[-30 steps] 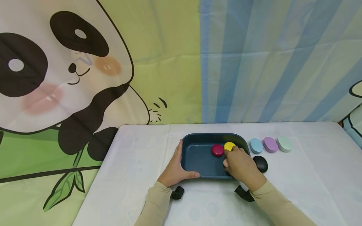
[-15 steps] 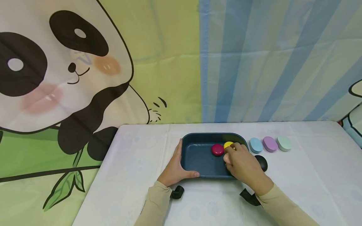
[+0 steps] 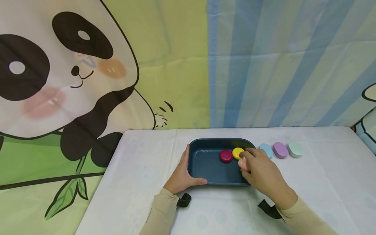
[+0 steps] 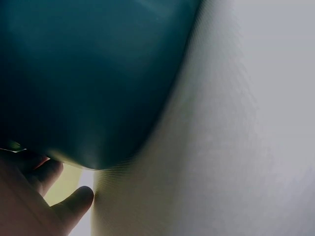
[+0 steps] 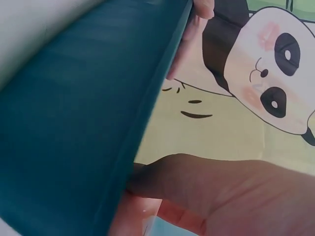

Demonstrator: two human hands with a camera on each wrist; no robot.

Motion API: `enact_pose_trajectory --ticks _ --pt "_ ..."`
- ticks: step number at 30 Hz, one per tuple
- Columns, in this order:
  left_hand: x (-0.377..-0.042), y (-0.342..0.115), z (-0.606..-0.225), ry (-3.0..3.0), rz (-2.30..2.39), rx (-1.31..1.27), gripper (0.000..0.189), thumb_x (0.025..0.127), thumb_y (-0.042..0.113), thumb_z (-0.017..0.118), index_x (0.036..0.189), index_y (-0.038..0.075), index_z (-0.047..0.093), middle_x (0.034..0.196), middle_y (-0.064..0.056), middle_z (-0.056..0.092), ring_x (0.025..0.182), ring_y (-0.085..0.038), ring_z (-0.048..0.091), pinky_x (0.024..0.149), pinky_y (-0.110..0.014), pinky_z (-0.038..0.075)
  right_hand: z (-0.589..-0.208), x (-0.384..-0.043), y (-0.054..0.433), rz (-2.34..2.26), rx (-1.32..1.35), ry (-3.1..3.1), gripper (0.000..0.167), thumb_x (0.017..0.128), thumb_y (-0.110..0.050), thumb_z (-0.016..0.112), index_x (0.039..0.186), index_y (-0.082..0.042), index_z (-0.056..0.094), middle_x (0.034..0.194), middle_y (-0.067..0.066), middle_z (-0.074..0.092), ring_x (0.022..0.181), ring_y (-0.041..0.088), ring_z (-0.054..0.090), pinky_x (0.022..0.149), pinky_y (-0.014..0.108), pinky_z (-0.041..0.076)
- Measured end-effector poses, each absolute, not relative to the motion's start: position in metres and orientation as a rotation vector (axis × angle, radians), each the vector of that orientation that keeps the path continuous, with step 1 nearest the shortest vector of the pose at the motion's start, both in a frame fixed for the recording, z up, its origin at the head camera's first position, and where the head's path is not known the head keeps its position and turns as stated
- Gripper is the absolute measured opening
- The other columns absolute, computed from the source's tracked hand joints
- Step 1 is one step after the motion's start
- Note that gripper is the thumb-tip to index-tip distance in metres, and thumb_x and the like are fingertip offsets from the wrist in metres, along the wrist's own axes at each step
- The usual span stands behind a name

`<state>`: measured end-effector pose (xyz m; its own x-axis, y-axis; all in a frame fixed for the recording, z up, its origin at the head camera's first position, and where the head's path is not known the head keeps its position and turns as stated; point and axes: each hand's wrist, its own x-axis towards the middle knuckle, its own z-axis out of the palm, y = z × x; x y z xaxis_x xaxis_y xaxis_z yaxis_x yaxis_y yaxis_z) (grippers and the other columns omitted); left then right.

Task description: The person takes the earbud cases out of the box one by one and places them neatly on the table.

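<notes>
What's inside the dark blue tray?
In the dark blue tray lie a red disc and a yellow disc. The right hand hides part of the tray's right end; what lies beneath cannot be seen.

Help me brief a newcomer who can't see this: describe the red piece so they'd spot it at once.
Find the dark blue tray on the white table, with the left hand against its left end. Inside, near the middle, two round pieces show side by side. The red piece is the left one, glossy deep red, while the yellow piece lies nearer the right hand.
</notes>
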<state>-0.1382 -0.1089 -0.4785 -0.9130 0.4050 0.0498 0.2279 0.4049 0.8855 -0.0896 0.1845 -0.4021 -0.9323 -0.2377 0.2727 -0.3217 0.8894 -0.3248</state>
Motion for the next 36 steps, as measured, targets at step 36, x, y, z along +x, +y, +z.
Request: enact_pose_trajectory --ticks 36 --pt "-0.139 -0.108 -0.480 2.490 1.509 0.550 0.140 0.067 0.047 0.093 0.163 0.022 -0.006 0.167 0.011 0.000 0.153 -0.017 0.005 0.119 -0.054 0.020 -0.417 -0.079 0.260 0.486 0.445 -2.735 0.051 0.063 0.003 0.083 0.110 0.004 0.064 0.119 0.030 0.060 0.107 0.048 0.056 0.081 0.062 0.051"
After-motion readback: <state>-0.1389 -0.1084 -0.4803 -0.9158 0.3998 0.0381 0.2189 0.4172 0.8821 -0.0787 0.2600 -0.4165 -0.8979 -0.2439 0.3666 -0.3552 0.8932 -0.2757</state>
